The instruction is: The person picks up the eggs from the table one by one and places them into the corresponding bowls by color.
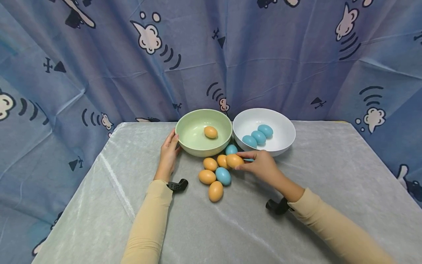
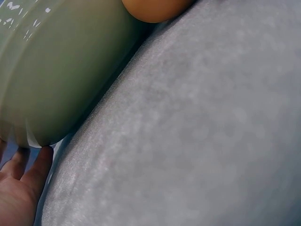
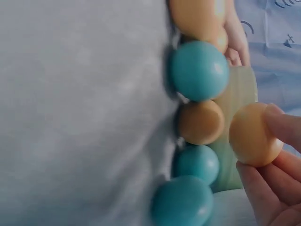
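Observation:
My right hand [image 1: 262, 165] pinches an orange egg [image 1: 234, 161] between thumb and fingertips. In the right wrist view this egg [image 3: 254, 134] is off the cloth, beside the row of others. My left hand [image 1: 169, 154] rests with fairly straight fingers against the outer left side of the green bowl [image 1: 188, 145]; in the left wrist view its fingertips touch the bowl's wall [image 2: 56, 80]. One orange egg [image 1: 210, 132] lies inside that bowl. Below the bowls lie several loose eggs, among them an orange egg [image 1: 215, 191] and a blue egg [image 1: 223, 176]. A blue egg behind my right hand is partly hidden.
A white bowl [image 1: 286, 137] stands right beside the green one, with three blue eggs [image 1: 258, 137] in it. Both stand near the far edge of the table with its grey cloth [image 1: 250, 234]. A patterned blue curtain [image 1: 263, 66] hangs behind.

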`<action>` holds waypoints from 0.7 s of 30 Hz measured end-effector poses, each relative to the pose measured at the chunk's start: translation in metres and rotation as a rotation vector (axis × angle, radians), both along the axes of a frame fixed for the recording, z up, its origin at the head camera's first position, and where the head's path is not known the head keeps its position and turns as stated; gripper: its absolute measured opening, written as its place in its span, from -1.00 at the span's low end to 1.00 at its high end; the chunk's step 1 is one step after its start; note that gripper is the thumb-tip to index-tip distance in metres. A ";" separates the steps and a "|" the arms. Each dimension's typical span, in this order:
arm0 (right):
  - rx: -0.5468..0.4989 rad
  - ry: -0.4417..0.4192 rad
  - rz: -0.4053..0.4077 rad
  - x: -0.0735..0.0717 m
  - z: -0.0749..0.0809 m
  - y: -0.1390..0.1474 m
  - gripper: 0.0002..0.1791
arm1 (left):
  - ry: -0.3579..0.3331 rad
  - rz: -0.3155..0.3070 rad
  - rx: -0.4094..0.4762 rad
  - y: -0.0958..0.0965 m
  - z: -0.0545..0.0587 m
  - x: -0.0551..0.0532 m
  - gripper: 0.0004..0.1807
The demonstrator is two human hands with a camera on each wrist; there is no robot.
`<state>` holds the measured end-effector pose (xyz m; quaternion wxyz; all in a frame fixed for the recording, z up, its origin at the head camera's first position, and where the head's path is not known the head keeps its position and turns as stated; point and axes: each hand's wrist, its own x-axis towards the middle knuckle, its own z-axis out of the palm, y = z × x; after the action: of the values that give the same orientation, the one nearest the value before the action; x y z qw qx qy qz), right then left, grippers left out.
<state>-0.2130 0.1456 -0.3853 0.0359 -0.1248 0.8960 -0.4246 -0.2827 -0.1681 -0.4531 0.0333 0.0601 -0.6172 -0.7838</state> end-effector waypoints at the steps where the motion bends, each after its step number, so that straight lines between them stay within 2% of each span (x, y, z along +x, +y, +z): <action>1: 0.000 0.002 -0.002 -0.001 0.003 -0.001 -0.49 | 0.001 0.004 0.002 0.000 0.000 0.000 -0.39; 6: -0.013 0.006 -0.013 -0.009 0.016 -0.009 -0.49 | -0.002 0.014 0.000 0.001 0.001 0.000 -0.39; 12: -0.048 -0.053 -0.031 -0.021 0.023 -0.021 -0.47 | -0.006 0.014 -0.001 0.001 0.002 0.000 -0.40; 21: -0.113 -0.092 -0.002 -0.037 0.036 -0.041 -0.44 | -0.010 0.014 0.008 0.001 0.000 -0.001 -0.39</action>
<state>-0.2502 0.1047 -0.3492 0.0695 -0.1062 0.8682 -0.4797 -0.2834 -0.1671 -0.4529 0.0354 0.0681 -0.6139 -0.7856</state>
